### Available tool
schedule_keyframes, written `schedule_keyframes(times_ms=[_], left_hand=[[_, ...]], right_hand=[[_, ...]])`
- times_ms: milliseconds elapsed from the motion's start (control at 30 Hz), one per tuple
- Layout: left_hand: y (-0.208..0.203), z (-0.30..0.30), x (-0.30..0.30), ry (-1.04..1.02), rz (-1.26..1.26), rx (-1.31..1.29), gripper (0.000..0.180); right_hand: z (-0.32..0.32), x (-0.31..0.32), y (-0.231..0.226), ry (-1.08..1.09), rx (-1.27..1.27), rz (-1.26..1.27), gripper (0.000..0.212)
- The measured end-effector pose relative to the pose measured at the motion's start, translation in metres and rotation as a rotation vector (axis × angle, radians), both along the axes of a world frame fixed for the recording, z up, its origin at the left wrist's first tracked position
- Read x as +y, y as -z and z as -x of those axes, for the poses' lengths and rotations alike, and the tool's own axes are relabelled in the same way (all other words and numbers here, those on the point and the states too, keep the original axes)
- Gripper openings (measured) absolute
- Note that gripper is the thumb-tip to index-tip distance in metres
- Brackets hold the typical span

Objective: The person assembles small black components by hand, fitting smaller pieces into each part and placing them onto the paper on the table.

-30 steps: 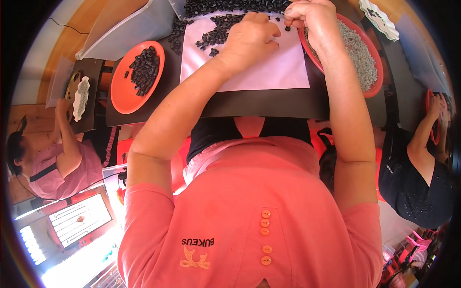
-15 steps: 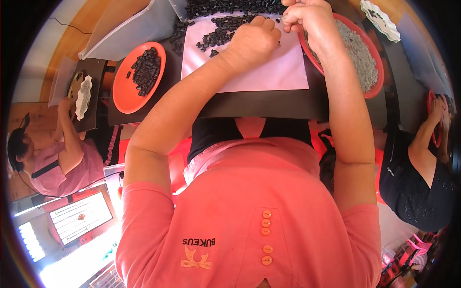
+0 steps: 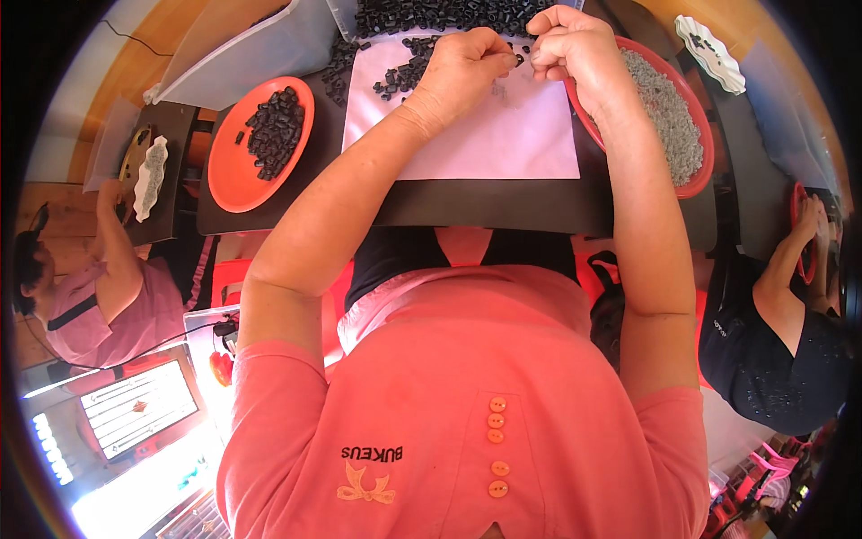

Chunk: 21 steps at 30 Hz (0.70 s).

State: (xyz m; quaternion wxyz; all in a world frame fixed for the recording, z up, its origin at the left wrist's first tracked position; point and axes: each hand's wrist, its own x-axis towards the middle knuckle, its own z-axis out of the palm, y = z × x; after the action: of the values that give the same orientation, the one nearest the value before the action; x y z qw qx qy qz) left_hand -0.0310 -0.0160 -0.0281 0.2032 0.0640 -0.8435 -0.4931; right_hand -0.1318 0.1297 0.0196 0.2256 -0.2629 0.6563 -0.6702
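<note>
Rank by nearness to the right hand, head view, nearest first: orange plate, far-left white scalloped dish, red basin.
1. Red basin, right of the right hand
2. Orange plate, over on the left
3. White scalloped dish, far left

L hand (image 3: 462, 70): pinching | R hand (image 3: 579, 56): curled | arms (image 3: 337, 208): fwd, bent

A small black piece (image 3: 519, 59), its exact shape too tiny to make out, is pinched at the fingertips of the left hand (image 3: 469, 65), above the far right part of the pale sheet (image 3: 503, 154). Loose black pieces (image 3: 401, 79), short and chunky, lie at mixed angles on the sheet's far left part; a dense black heap (image 3: 440, 15) spreads beyond its far edge
</note>
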Motion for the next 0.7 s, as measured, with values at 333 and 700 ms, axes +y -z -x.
schedule_keyframes(times_ms=[333,700], left_hand=[[-0.001,-0.0012,-0.0005,0.009,0.036,-0.003,0.014],[-0.0035,-0.0019,0.0009,0.005,0.106,0.017,0.016]], right_hand=[[0.0015,-0.0021,0.0026,0.021,0.016,-0.015,0.02],[0.0037,-0.0026,0.0056,0.018,0.005,0.088,0.021]])
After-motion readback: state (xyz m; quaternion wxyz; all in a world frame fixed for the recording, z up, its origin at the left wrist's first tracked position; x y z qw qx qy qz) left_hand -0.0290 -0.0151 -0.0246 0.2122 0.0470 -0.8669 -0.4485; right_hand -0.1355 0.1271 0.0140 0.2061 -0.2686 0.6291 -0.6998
